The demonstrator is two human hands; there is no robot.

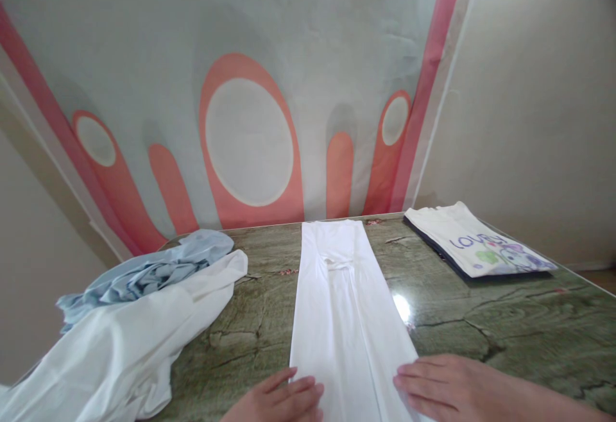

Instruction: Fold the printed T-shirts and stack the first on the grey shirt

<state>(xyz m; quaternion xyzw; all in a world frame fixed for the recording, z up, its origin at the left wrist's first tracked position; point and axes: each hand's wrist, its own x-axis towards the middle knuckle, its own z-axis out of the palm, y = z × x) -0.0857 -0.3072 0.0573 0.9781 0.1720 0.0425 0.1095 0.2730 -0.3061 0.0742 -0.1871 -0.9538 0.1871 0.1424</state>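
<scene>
A white garment (344, 319) lies as a long strip down the middle of the table, its sides folded inward and its near end cut off by the frame. My left hand (283, 397) rests on its left edge with the fingers stretched out. On the opposite edge, my right hand (440, 383) lies flat, fingertips touching the cloth. Neither hand visibly grips the fabric. Where the two folded sides meet, a small gap shows near the far end.
Loose white clothing (129, 345) and a crumpled light blue garment (158, 274) are heaped at the left. At the right lies a folded stack topped by a white printed shirt (462, 233). The wood-patterned tabletop (240, 326) meets a wall at the back.
</scene>
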